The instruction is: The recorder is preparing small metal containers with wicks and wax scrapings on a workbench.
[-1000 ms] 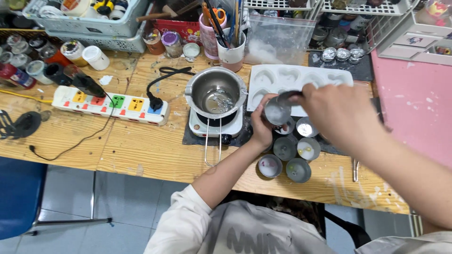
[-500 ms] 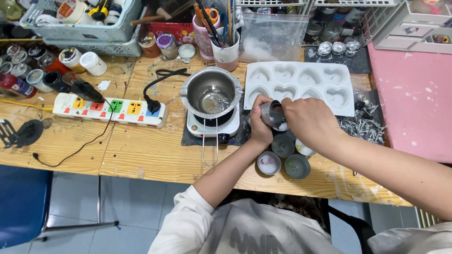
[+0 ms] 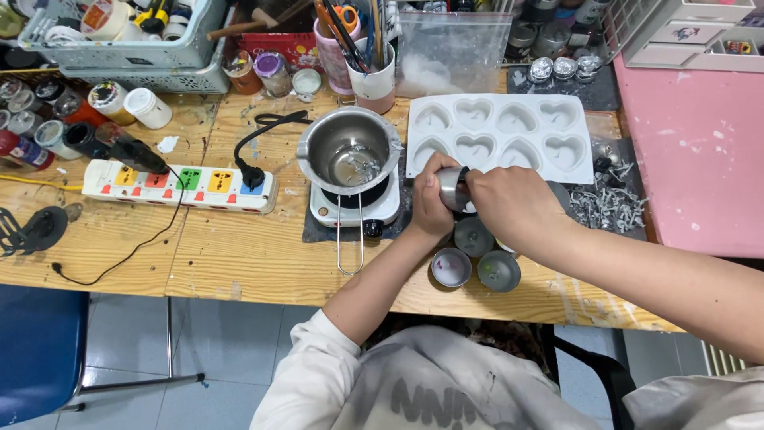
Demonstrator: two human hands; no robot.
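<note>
My left hand [image 3: 430, 205] and my right hand [image 3: 509, 205] both grip one small round metal tin [image 3: 451, 189], held just above the wooden table [image 3: 239, 263]. Below my hands sit three more small tins: a dark one [image 3: 473, 236], one with a pale inside [image 3: 451, 267] and a grey one [image 3: 499, 271]. A steel melting pot [image 3: 350, 151] with a long wire handle rests on a small white hot plate [image 3: 354, 209] to the left of my hands. A white silicone mould [image 3: 500, 134] with several heart-shaped cavities lies just beyond them.
A white power strip [image 3: 179, 185] with coloured switches lies at the left, a black plug in it. Paint jars [image 3: 48, 127], a grey basket [image 3: 135, 48], a tool cup [image 3: 374, 76] and a clear bag [image 3: 450, 56] line the back. Metal wick tabs [image 3: 609, 205] lie right. A pink board [image 3: 700, 151] fills the far right.
My hands and the tin have come slightly lower and left relative to the mould. My right hand now covers more of the tin. The camera view has shifted.
</note>
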